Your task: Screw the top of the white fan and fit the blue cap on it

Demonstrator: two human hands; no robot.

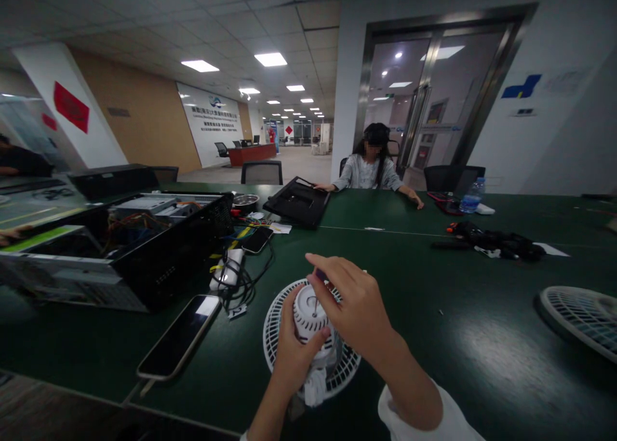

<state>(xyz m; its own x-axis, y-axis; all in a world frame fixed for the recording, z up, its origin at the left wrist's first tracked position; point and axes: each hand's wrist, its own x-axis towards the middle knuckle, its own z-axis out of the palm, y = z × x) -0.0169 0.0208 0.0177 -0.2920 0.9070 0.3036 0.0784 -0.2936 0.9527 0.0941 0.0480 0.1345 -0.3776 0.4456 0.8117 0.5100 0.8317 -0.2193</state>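
1. L hand: wrapped round the white motor housing from the near-left side, thumb across its front. Firm closed grip.
2. R hand: lies over the top-right of the housing, fingers bent, tips reaching past its far edge. A small purple bit shows at the fingertips; can't tell what it is, nor whether the hand pinches it or only rests.
3. Housing sits at the centre of a white fan grille, which lies flat on the green table, near edge, directly in front of the person.
4. Left of grille: dark phone, screen up, near table edge. Beyond it, white adapter w/ tangled cables, a 2nd phone, and an open PC case w/ wiring exposed.
5. Far right: 2nd grille, well apart, partly cut off by the frame.
6. Across the table: co-worker seated, one hand on a black panel; water bottle to the co-worker's side.
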